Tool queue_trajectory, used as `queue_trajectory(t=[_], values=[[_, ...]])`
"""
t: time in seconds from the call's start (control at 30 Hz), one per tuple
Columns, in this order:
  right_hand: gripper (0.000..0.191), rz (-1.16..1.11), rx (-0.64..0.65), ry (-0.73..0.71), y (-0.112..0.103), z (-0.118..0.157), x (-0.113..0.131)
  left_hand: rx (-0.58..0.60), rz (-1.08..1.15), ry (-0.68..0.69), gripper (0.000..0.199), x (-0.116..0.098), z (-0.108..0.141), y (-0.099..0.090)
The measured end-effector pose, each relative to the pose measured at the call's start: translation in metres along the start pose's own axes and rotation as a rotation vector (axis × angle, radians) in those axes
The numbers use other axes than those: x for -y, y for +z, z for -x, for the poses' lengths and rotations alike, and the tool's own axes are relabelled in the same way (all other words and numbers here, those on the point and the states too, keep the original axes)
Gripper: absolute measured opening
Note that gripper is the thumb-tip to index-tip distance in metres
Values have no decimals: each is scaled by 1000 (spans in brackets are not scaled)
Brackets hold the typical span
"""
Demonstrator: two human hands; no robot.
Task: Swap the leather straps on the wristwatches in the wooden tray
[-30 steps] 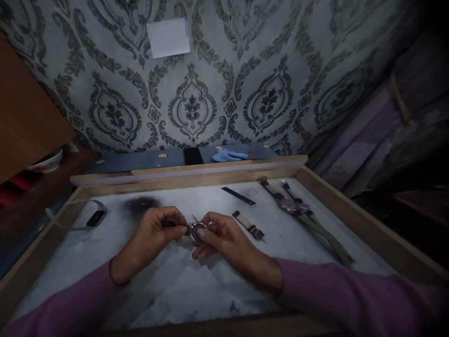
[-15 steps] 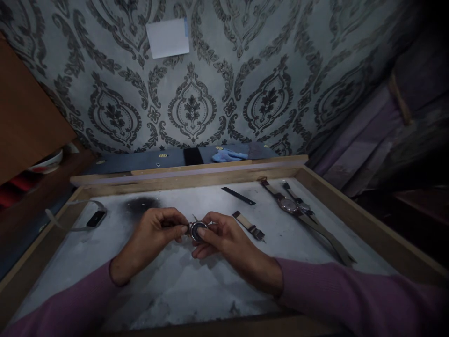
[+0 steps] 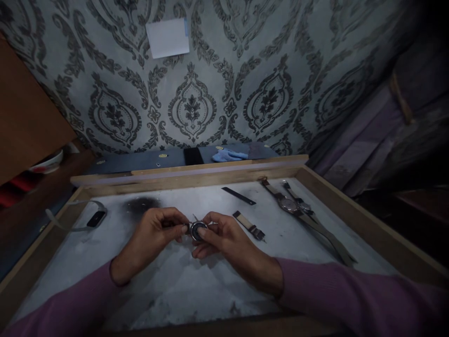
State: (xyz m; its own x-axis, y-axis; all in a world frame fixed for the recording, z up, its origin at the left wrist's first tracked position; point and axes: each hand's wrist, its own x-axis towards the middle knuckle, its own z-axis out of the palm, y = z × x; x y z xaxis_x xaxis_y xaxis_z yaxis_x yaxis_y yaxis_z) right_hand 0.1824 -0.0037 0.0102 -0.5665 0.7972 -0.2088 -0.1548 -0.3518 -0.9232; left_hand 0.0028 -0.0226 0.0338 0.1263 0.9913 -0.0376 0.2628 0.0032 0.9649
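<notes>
A round watch case with a dark dial and a silvery rim sits in my right hand, the thumb across its face and the fingers behind it. No full strap shows on this watch; a thin pointed piece sticks up at its top. My left hand is closed in a pinch against the left edge of the case; what lies between its fingertips is too small and dark to make out. Right of my hands lies a dark strap piece with a buckle, and a flat black strap piece is farther back.
A wooden frame borders the pale work surface. Two strapped watches lie at the right, and a smartwatch with a pale band at the left. Behind the frame are a blue cloth and a black flat object.
</notes>
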Motion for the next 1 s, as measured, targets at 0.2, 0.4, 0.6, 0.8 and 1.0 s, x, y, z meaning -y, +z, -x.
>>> queue_trajectory(t=[0.2, 0.4, 0.6, 0.8, 1.0], values=[[37, 2, 12, -1, 0, 0, 1, 14, 10, -4, 9, -1, -1, 0], [38, 3, 12, -8, -2, -3, -4, -2, 6, -18, 10, 1, -1, 0], [41, 21, 15, -17, -1, -2, -4, -1, 54, -70, 14, 0, -1, 0], [40, 50, 25, -33, 0, -1, -2, 51, 41, -85, 11, -2, -3, -3], [35, 79, 15, -61, -1, -2, -4, 87, 36, -79, 13, -4, -3, -6]])
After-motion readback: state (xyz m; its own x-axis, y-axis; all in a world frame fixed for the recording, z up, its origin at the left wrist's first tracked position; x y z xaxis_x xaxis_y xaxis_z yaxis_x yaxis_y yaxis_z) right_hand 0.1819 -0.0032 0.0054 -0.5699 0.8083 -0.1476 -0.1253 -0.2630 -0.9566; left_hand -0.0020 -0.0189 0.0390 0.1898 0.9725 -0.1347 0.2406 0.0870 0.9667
